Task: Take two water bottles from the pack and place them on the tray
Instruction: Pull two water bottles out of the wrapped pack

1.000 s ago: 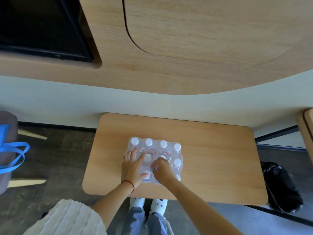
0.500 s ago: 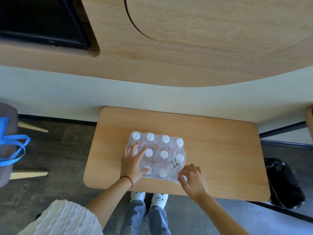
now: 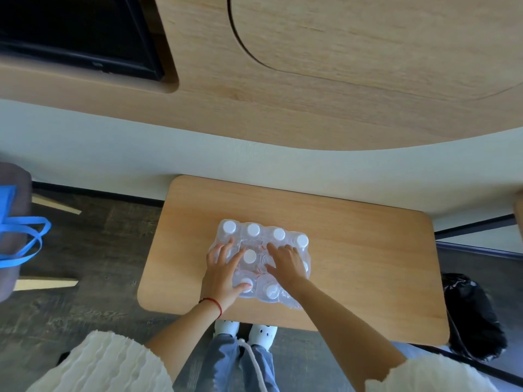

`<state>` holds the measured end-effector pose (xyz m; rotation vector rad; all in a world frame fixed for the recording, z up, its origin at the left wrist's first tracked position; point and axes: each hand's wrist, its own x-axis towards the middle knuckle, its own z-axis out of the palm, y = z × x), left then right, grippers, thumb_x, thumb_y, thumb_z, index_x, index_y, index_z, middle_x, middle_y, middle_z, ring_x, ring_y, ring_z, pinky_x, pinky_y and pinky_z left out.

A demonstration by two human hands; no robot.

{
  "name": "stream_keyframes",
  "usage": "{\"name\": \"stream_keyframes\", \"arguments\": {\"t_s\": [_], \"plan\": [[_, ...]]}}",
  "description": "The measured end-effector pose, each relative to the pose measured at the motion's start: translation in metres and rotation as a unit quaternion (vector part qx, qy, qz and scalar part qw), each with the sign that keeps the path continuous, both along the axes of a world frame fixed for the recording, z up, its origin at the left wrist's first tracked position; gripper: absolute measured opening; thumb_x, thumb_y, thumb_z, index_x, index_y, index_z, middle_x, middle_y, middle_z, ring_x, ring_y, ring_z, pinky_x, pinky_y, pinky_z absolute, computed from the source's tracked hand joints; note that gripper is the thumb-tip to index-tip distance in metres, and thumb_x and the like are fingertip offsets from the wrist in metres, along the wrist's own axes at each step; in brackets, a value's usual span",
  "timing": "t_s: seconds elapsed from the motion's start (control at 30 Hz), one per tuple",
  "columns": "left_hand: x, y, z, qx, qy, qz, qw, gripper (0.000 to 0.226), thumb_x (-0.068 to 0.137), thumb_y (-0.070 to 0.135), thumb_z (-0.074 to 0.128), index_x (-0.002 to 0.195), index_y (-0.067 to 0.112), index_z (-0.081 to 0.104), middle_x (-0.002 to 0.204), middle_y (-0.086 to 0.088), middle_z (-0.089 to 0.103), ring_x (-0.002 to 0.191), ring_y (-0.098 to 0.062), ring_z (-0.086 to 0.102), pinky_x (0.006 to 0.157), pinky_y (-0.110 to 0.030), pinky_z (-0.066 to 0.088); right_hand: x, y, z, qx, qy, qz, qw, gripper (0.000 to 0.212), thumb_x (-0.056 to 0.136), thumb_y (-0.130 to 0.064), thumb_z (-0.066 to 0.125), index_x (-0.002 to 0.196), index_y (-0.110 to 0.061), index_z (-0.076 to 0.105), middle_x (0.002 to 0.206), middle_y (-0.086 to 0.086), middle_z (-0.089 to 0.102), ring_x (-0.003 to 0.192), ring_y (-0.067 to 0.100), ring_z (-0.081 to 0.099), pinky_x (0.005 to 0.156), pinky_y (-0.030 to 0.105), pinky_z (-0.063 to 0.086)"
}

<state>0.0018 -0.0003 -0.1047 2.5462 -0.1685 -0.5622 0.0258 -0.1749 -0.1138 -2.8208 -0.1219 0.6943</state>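
A pack of water bottles (image 3: pixel 264 238) with white caps, wrapped in clear plastic film, stands on a small wooden table (image 3: pixel 368 264). My left hand (image 3: pixel 223 274) lies flat on the pack's left side, fingers spread and thumb by a near cap. My right hand (image 3: pixel 285 264) rests on top of the pack's middle right, with its fingers spread on the film between the caps. Neither hand holds a bottle. No tray is in view.
The table stands against a pale wall under a wood-panelled unit holding a dark screen (image 3: pixel 79 32). A black bag (image 3: pixel 472 315) sits on the floor to the right. A grey seat with a blue-strapped bag (image 3: pixel 25 239) is at the left edge.
My right hand left the film near the pack's front, swung out to the pack's right front corner, then came back onto its top. My left hand stayed on the pack.
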Motion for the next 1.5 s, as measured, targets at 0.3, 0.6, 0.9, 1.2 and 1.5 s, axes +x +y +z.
{"name": "stream_keyframes", "arguments": {"t_s": [0.3,0.6,0.9,1.2,1.5], "plan": [[0.002,0.0,0.005,0.008,0.006,0.005,1.0,0.078,0.071,0.037,0.075,0.138,0.028,0.037,0.154,0.002,0.02,0.14,-0.027,0.011,0.094,-0.037,0.053,0.004,-0.02,0.058,0.155,-0.08,0.019,0.984,0.024,0.077,-0.019,0.073,0.086,-0.005,0.055,0.073,0.012,0.06,0.066,0.025,0.05,0.058,0.031,0.037],[0.03,-0.007,0.066,-0.366,0.196,-0.016,0.91,0.107,0.051,0.047,0.084,0.14,0.038,0.026,0.147,0.003,0.04,0.138,-0.012,0.033,0.113,-0.043,0.033,0.041,-0.011,0.175,0.314,-0.137,-0.007,0.939,0.04,0.067,-0.008,0.078,0.062,-0.018,0.04,0.051,-0.002,0.041,0.047,0.01,0.032,0.045,0.012,0.029],[0.026,0.011,0.084,-0.452,0.178,0.081,0.871,0.055,0.056,0.033,0.08,0.107,0.031,0.059,0.101,0.003,0.072,0.097,-0.012,0.068,0.077,-0.022,0.057,0.053,0.016,0.153,0.447,-0.013,-0.111,0.888,0.022,0.084,-0.026,0.068,0.08,-0.008,0.056,0.058,0.005,0.046,0.051,0.011,0.039,0.048,0.018,0.033],[0.022,0.046,0.078,-0.458,0.18,0.145,0.859,0.047,0.054,0.033,0.079,0.098,0.036,0.063,0.089,0.014,0.075,0.087,-0.005,0.069,0.067,-0.015,0.056,-0.011,0.031,0.015,0.18,0.095,-0.13,0.97,0.05,0.087,-0.022,0.064,0.133,-0.011,0.046,0.126,0.015,0.061,0.109,0.029,0.06,0.093,0.039,0.05],[0.021,0.044,0.071,-0.451,0.181,0.199,0.851,0.04,0.054,0.037,0.077,0.091,0.039,0.065,0.085,0.017,0.075,0.081,-0.002,0.07,0.062,-0.012,0.054,0.018,0.055,-0.013,0.028,0.028,-0.014,0.999,0.035,0.09,-0.03,0.057,0.117,-0.01,0.045,0.106,0.021,0.064,0.093,0.036,0.065,0.067,0.037,0.045]]}}
